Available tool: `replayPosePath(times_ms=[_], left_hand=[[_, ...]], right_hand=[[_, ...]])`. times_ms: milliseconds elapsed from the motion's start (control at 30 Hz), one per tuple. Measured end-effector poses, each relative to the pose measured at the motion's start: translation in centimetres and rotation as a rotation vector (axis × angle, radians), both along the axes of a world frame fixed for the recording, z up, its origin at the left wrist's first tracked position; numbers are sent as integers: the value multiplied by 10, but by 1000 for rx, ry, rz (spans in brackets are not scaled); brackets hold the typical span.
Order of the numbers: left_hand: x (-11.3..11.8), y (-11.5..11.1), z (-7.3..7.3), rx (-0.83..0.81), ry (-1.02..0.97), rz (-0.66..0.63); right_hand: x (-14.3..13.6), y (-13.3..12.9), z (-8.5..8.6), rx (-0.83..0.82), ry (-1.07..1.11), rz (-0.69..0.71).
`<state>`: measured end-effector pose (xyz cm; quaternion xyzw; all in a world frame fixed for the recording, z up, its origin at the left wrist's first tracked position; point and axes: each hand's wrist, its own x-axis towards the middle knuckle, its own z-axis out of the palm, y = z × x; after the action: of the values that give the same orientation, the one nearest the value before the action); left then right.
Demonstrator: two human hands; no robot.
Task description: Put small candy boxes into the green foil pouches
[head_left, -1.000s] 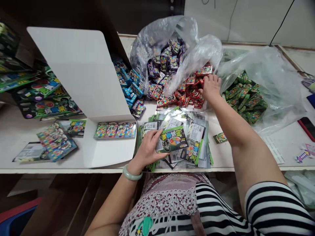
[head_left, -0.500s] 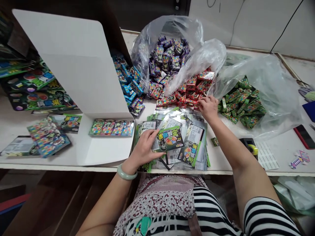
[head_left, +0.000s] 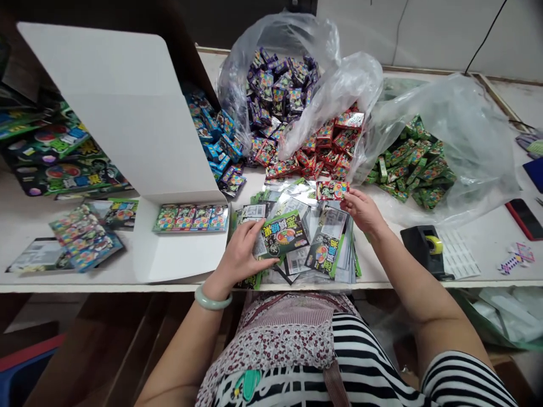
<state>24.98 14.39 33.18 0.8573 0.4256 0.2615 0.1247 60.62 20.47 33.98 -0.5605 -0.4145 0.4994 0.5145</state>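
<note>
My left hand, a pale green bangle on its wrist, grips a black and green printed pouch by its left side. Under it lies a loose pile of similar pouches. My right hand pinches a small red candy packet by its right end, just above the far side of the pile. Behind it more red packets spill from a clear plastic bag. Left of my left hand stands a white box with its lid raised, holding a row of packets in several colours.
Purple packets fill a bag at the back; blue packets lie beside the lid. Green packets sit in a bag at right. A tape dispenser, label sheet and phone are on the right. Printed pouches lie at left.
My right hand has drawn back from the red heap towards me, bringing a red candy packet out with it. My left hand still holds the pouch, now tilted a little differently.
</note>
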Motion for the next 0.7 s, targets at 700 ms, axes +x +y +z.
replayPosePath(times_ms=[700], left_hand=[[2,-3,0,-36,15,22]], right_hand=[[36,-13,-11,401,-649,573]])
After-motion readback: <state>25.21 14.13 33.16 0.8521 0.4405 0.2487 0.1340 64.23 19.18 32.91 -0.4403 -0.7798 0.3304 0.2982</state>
